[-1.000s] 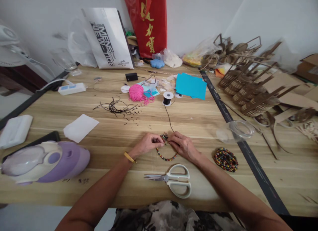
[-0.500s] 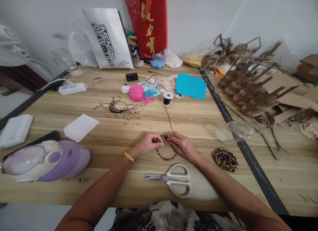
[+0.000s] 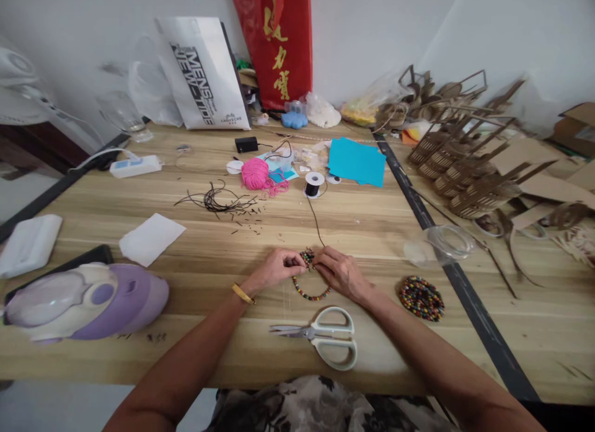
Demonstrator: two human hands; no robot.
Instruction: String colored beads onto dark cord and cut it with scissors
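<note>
A multicoloured bead string (image 3: 311, 295) forms a loop on the table between my hands, with a small bunch of beads at its top. My left hand (image 3: 281, 264) pinches the left side of that bunch. From the right, my right hand (image 3: 341, 268) has its fingers closed at the same beads; the fingertips partly hide what they grip. A black cord (image 3: 316, 218) runs from under the right fingers up to a white spool (image 3: 314, 184). Just below the loop lie scissors (image 3: 320, 334) with pale handles, blades pointing left.
A coil of beads (image 3: 421, 299) rests right of my right forearm. Cut black cords (image 3: 220, 199), pink yarn (image 3: 255, 173) and blue sheets (image 3: 357, 162) lie farther back. A purple-white appliance (image 3: 116, 299) stands at left, woven baskets (image 3: 469, 165) at right.
</note>
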